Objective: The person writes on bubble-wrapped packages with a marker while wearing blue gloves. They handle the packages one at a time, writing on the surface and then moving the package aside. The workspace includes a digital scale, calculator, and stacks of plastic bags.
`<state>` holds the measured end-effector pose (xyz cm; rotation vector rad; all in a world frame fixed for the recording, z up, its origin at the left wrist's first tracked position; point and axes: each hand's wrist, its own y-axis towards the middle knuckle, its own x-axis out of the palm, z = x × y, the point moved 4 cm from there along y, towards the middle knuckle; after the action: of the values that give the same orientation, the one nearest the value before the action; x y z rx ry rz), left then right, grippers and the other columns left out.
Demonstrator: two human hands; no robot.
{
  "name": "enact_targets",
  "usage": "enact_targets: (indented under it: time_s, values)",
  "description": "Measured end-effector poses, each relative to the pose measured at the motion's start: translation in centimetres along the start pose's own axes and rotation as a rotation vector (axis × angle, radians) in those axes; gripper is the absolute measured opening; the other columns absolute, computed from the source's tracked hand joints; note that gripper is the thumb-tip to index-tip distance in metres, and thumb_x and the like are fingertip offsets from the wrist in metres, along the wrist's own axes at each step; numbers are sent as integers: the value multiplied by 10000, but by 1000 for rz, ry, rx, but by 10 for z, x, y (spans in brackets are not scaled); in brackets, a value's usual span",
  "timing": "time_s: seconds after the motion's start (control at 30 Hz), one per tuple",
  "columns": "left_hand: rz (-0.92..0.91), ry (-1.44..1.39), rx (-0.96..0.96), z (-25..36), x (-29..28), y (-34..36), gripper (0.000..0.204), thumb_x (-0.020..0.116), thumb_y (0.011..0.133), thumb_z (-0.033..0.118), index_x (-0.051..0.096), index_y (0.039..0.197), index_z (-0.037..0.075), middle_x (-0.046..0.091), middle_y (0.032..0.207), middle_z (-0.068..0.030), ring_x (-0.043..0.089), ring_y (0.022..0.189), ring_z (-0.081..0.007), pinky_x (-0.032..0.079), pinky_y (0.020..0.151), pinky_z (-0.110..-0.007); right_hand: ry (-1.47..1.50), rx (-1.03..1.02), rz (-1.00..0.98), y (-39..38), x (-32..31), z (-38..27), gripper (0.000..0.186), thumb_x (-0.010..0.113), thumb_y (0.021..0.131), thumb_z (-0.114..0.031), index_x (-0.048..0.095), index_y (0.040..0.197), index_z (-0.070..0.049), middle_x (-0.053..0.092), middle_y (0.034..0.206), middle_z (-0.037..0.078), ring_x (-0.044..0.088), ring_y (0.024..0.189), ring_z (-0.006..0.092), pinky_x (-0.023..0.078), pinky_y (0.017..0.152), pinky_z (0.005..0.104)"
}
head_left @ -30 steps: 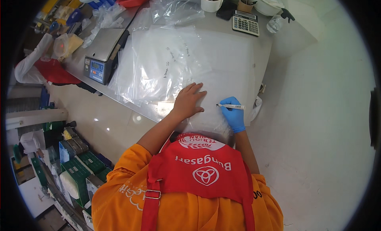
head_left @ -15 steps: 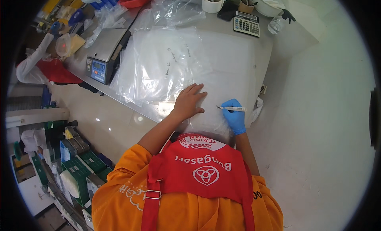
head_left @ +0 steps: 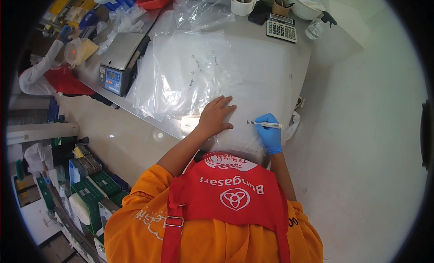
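Observation:
My right hand (head_left: 270, 134), in a blue glove, grips a white marker pen (head_left: 271, 125). Its tip touches a clear plastic bag (head_left: 239, 136) that lies flat on the table before me, just right of a short dark handwritten mark. My bare left hand (head_left: 215, 116) rests on the same plastic with its fingers spread. Beyond it, more clear plastic bags (head_left: 169, 77) are spread out in overlapping layers, some with dark handwriting on them.
A digital scale (head_left: 120, 64) stands at the left on the metal table (head_left: 300, 59). Along the far side are a calculator (head_left: 281, 28), a tape roll (head_left: 242, 4), a white bowl (head_left: 307, 3) and a spray bottle (head_left: 315, 28). A co-worker's sleeve (head_left: 36, 77) shows at the far left.
My right hand has moved slightly right with the marker pen, and the dark writing on the bag has grown longer. My left hand stays in place.

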<state>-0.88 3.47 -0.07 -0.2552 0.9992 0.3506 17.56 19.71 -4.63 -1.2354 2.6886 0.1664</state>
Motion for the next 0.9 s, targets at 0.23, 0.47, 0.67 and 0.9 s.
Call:
enact_targets:
  time_s: [0.23, 0.47, 0.67, 0.9]
  values:
    - [-4, 1, 2, -1, 0, 1, 743, 918, 669, 300, 658, 1356, 189, 455, 1576, -61, 386, 1476, -303, 372, 1184, -458, -60, -64, 5, -2, -1, -4, 106, 694, 815, 25, 692, 888, -52, 609, 823, 5, 530, 703, 74, 446, 645, 250]
    - [11, 9, 2, -2, -1, 0, 735, 915, 668, 309, 662, 1348, 193, 471, 1567, -61, 417, 1454, -308, 372, 1191, -437, -17, -24, 40, -3, -2, -1, 96, 685, 817, 25, 691, 880, -47, 613, 810, 7, 535, 689, 77, 450, 632, 256]
    - [15, -2, 2, -2, -1, 0, 731, 914, 670, 306, 662, 1346, 191, 472, 1567, -61, 416, 1456, -308, 369, 1192, -440, 16, -26, 45, -2, -4, 2, 94, 681, 819, 29, 685, 878, -44, 607, 806, 3, 536, 690, 71, 447, 630, 249]
    - [12, -1, -5, -2, 0, 0, 734, 916, 668, 308, 662, 1347, 196, 471, 1569, -58, 412, 1460, -307, 372, 1188, -446, 8, 26, 16, -4, -6, 10, 87, 706, 853, 7, 653, 899, -45, 611, 828, -6, 530, 737, 64, 442, 673, 244]
